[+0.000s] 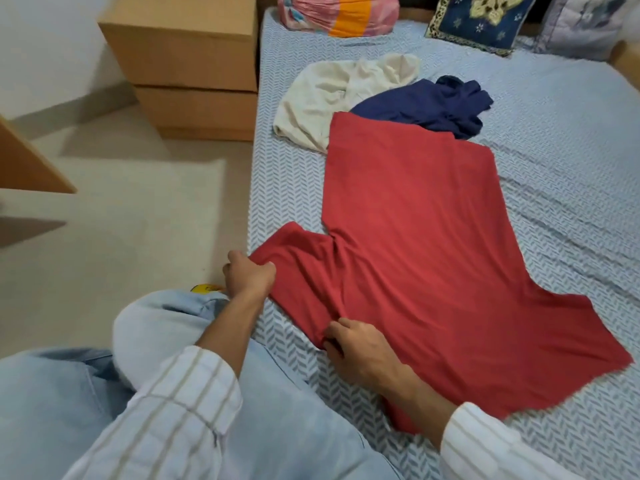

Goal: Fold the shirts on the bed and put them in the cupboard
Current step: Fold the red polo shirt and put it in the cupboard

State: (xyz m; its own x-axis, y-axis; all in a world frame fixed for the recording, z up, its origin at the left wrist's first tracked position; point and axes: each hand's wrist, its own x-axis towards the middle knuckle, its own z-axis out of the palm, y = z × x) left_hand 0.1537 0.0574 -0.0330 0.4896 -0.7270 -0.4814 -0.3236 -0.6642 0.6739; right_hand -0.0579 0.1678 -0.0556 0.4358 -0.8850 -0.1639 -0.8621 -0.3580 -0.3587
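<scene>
The red shirt [426, 244] is lying flat on the bed [554, 140], its long axis running away from the person toward the pillows, shoulders nearest the body. The left hand [247, 275] is clenching the end of the left sleeve at the bed's edge, while the right hand [360, 351] is pinching the cloth near the neckline. Both hands are sitting at the near end, so the fold is likely going sideways, the left hand carrying its sleeve rightward across the body. The white shirt [329, 98] and blue shirt [426, 105] are waiting crumpled just beyond the far hem.
</scene>
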